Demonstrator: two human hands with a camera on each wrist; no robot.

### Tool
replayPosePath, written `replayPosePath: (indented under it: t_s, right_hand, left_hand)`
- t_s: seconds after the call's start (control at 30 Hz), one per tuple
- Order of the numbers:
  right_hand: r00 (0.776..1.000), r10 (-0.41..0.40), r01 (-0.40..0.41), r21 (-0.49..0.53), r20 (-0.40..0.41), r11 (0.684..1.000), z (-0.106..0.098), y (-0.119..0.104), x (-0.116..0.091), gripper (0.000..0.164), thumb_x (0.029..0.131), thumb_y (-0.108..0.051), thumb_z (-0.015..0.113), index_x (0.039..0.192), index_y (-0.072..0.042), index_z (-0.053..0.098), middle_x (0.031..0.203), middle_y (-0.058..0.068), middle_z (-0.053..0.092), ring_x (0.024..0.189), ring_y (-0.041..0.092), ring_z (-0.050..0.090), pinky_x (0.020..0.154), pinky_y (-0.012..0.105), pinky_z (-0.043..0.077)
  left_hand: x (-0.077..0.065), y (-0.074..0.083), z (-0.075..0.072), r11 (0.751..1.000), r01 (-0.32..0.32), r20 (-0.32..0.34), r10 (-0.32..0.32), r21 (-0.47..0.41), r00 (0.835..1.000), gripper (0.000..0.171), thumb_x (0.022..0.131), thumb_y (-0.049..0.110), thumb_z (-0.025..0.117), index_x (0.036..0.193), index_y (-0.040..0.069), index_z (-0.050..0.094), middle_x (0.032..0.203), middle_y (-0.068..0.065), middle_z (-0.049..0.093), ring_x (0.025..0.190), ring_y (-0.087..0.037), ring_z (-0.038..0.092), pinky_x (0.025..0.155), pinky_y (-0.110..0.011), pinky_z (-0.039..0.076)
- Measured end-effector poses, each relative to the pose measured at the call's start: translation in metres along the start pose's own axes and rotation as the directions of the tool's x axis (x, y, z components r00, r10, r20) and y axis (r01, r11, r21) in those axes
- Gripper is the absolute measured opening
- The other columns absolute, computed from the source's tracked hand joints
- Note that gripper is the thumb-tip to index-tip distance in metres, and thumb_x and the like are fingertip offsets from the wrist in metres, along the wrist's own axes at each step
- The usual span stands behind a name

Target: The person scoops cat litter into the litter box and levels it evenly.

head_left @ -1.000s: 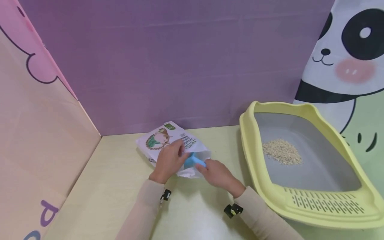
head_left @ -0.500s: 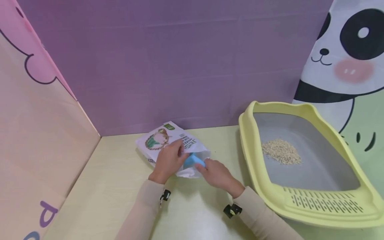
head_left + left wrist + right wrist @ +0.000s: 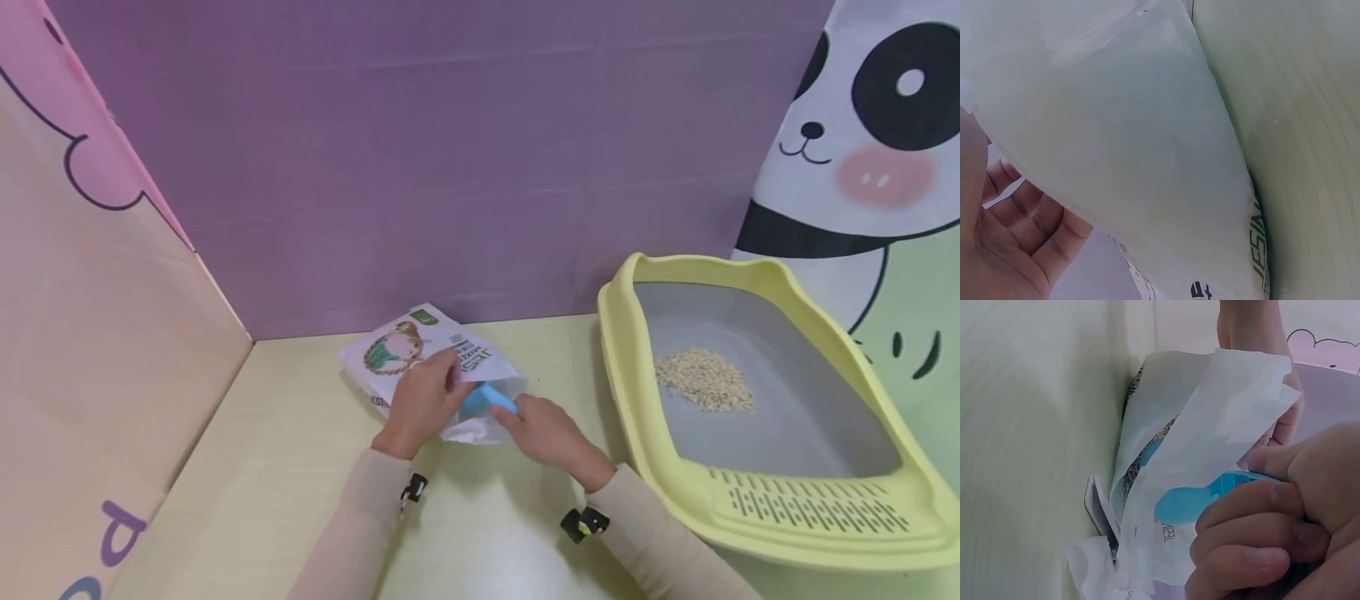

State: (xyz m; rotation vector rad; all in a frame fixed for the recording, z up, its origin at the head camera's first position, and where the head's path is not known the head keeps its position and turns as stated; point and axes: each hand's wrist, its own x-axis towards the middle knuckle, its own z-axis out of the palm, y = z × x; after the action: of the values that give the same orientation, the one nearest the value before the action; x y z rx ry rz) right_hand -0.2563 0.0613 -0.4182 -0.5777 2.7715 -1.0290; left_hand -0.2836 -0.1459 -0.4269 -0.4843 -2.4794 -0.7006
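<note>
A white printed paper bag (image 3: 468,354) lies on the table with its open mouth toward the right. My left hand (image 3: 427,392) pinches the upper edge of that mouth and holds it raised; the left wrist view has the bag's pale side (image 3: 1122,137) across its middle. In my right hand (image 3: 547,433) is the handle of a blue scoop (image 3: 497,398). The scoop's head reaches into the bag and is partly hidden by the paper. Brown grains (image 3: 1161,432) show inside the bag in the right wrist view, around the blue scoop (image 3: 1185,503).
A yellow-rimmed litter box (image 3: 618,375) with a grey floor stands to the right. A small heap of beige pellets (image 3: 705,379) lies in it. Behind the table rises a purple backdrop (image 3: 405,167), with a pink panel (image 3: 112,317) at the left.
My right hand and the scoop handle have shifted very slightly within the bag's mouth. The left hand, bag and litter box look the same.
</note>
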Motion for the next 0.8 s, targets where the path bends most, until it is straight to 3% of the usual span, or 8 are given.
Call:
replayPosePath:
  t_s: [0.23, 0.5, 0.67, 0.8]
  right_hand:
    - [0.999, 0.035, -0.035, -0.002, -0.001, 0.999, 0.002, 0.002, 0.001, 0.033, 0.107, -0.034, 0.051, 0.091, -0.007, 0.057, 0.066, 0.001, 0.046, 0.056, 0.013, 0.041, 0.05, 0.027, 0.035]
    - [0.998, 0.048, -0.051, -0.135, -0.03, 0.99, 0.008, 0.006, 0.003, 0.031, 0.105, -0.033, 0.053, 0.102, -0.003, 0.059, 0.068, 0.003, 0.052, 0.055, 0.016, 0.047, 0.047, 0.028, 0.038]
    - [0.999, 0.041, -0.042, -0.164, -0.01, 0.986, 0.011, 0.008, 0.003, 0.035, 0.104, -0.029, 0.056, 0.116, 0.004, 0.056, 0.069, 0.004, 0.052, 0.055, 0.016, 0.048, 0.047, 0.027, 0.039]
    - [0.999, 0.029, -0.026, -0.151, 0.015, 0.988, 0.013, 0.006, 0.001, 0.031, 0.104, -0.028, 0.057, 0.11, 0.003, 0.057, 0.069, 0.005, 0.052, 0.055, 0.016, 0.049, 0.047, 0.026, 0.04]
  left_hand:
    - [-0.001, 0.001, -0.001, 1.0, -0.007, -0.006, 0.007, -0.008, 1.0, 0.024, 0.086, 0.018, 0.075, 0.081, 0.015, 0.052, 0.066, 0.005, 0.048, 0.057, -0.009, 0.043, 0.053, -0.024, 0.036]
    - [-0.001, 0.001, -0.002, 1.0, 0.009, 0.001, -0.009, -0.01, 1.0, 0.023, 0.084, 0.017, 0.075, 0.081, 0.016, 0.052, 0.066, 0.005, 0.049, 0.058, -0.01, 0.044, 0.053, -0.025, 0.036]
    - [0.0, 0.002, -0.002, 1.0, 0.006, 0.003, -0.006, -0.008, 1.0, 0.024, 0.084, 0.017, 0.076, 0.081, 0.016, 0.052, 0.067, 0.005, 0.049, 0.058, -0.01, 0.045, 0.053, -0.026, 0.036]
    - [0.0, 0.002, -0.002, 1.0, 0.005, 0.006, -0.005, -0.002, 1.0, 0.023, 0.084, 0.017, 0.076, 0.082, 0.016, 0.053, 0.068, 0.004, 0.05, 0.059, -0.011, 0.045, 0.054, -0.026, 0.036]
